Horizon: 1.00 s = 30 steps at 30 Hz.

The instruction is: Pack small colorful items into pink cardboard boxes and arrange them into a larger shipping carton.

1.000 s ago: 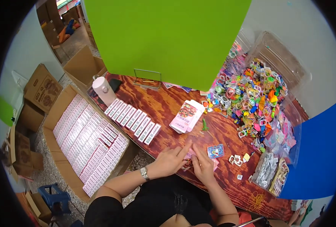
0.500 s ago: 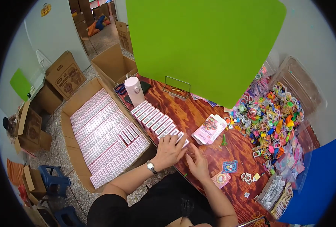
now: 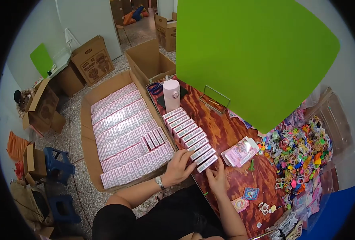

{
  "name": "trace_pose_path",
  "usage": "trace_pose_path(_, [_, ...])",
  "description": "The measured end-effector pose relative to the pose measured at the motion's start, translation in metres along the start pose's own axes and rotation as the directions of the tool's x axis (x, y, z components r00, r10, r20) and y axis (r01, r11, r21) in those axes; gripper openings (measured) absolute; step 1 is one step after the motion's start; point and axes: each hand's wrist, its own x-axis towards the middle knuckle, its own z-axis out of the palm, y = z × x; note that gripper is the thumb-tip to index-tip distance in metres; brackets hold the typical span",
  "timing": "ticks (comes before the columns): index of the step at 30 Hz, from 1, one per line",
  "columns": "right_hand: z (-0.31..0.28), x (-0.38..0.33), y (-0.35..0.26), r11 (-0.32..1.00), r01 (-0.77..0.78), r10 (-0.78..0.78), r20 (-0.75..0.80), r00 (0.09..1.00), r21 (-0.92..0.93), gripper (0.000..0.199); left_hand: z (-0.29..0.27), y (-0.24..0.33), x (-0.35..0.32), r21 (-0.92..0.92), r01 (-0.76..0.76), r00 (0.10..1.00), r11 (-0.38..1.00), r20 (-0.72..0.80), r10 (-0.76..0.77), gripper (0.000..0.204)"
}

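Observation:
A slanting row of several small pink-and-white boxes [image 3: 189, 134] stands on edge on the red-brown table, pressed close together. My left hand [image 3: 180, 168] is at the left ends of the nearest boxes, its fingers and thumb curled around the end. At the right end of the nearest box [image 3: 206, 164], my right hand [image 3: 217, 181] has its thumb and fingers against the corner. Beyond the right hand lies a small pile of flat pink cartons [image 3: 240, 152]. A large cardboard box [image 3: 90, 160], filled with rows of the same small boxes, sits to the left of the table.
A pink bottle [image 3: 171, 96] stands behind the row. A big green board [image 3: 253, 60] rises over the table's far side. Colourful small trinkets [image 3: 301, 156] are heaped at the right. Patterned cards [image 3: 250, 193] lie near my right forearm. Blue stools [image 3: 59, 164] are on the floor.
The view has swung left, so the scene sits further right. My left hand has moved off the tops of the near boxes to their left ends; my right hand has come to the nearest box's right end.

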Motion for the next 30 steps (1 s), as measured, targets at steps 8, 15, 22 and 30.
trace_pose_path(8, [0.007,-0.01,0.01,0.957,-0.171,0.191,-0.066,0.979,0.234,0.076,-0.045,-0.098,0.084,0.342,0.038,0.953,0.939,-0.295,0.069,0.037])
trace_pose_path(15, [0.01,0.01,0.009,0.88,-0.29,0.299,0.038,0.954,0.376,0.069,-0.047,-0.144,0.111,-0.01,0.47,0.875,0.883,0.136,-0.464,0.054])
trace_pose_path(22, [0.006,0.014,-0.004,0.983,0.063,-0.068,-0.026,0.997,-0.171,0.07,-0.056,-0.136,0.113,-0.048,0.462,0.847,0.886,0.319,-0.425,0.051])
trace_pose_path(30, [-0.016,-0.026,-0.009,0.437,0.508,-0.603,0.177,0.778,-0.742,0.081,-0.063,-0.111,0.103,-0.353,0.455,0.875,0.818,0.348,-0.336,0.046])
